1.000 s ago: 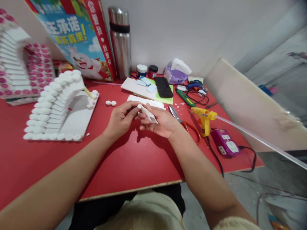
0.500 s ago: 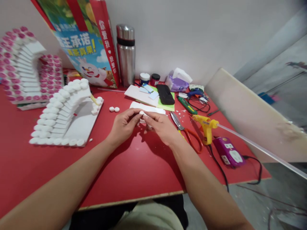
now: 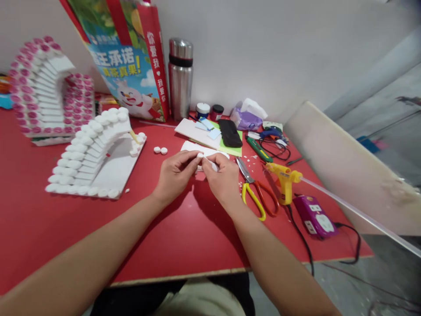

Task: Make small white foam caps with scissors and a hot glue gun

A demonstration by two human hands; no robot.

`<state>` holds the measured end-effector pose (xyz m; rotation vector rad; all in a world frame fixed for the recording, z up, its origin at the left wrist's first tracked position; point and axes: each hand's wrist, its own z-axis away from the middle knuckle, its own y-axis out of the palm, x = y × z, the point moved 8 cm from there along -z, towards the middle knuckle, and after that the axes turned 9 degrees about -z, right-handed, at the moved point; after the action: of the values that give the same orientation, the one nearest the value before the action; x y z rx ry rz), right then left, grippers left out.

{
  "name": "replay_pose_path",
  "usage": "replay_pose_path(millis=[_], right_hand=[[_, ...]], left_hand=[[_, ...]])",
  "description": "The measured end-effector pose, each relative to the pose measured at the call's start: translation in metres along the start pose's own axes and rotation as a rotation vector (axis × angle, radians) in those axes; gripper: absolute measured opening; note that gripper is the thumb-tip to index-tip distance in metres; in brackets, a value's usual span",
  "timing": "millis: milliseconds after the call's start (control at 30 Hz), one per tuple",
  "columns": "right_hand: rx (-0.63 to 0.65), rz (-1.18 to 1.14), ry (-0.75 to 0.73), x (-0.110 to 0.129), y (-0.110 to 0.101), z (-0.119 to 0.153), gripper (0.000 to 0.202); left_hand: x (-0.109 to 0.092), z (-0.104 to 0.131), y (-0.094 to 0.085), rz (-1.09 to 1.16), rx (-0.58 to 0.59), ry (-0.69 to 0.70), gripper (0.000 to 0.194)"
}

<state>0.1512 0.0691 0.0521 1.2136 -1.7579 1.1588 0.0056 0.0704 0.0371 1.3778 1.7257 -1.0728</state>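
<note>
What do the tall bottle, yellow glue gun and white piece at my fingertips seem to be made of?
Tall bottle: probably stainless steel, silvery with soft vertical highlights. Yellow glue gun: likely hard plastic, with a bright, moulded-looking body. White piece: perhaps paper or foam; it looks matte, but it's small and partly covered, so I can't be sure.

I log moderate, diffuse light from above. Soft shadows lie on the red table (image 3: 184, 245) under the left hand (image 3: 173, 177) and right hand (image 3: 224, 179); the steel flask (image 3: 181, 90) shows bright vertical streaks. Wide-lens distortion stretches the forearms (image 3: 108, 248) toward the lower corners. Fine detail is soft; my feed's right margin blurs.
</note>
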Motion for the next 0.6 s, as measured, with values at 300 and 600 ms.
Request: replay_pose_path(millis=[300, 600], right_hand=[[0.095, 0.088, -0.145, 0.011, 0.011, 0.009, 0.028], [0.270, -0.001, -0.019, -0.004, 0.005, -0.001, 0.024]], left_hand=[[-0.015, 0.006, -0.006, -0.228, -0.128, 0.218, 0.022], [0.003, 0.003, -0.003, 0.003, -0.010, -0.022, 0.017]])
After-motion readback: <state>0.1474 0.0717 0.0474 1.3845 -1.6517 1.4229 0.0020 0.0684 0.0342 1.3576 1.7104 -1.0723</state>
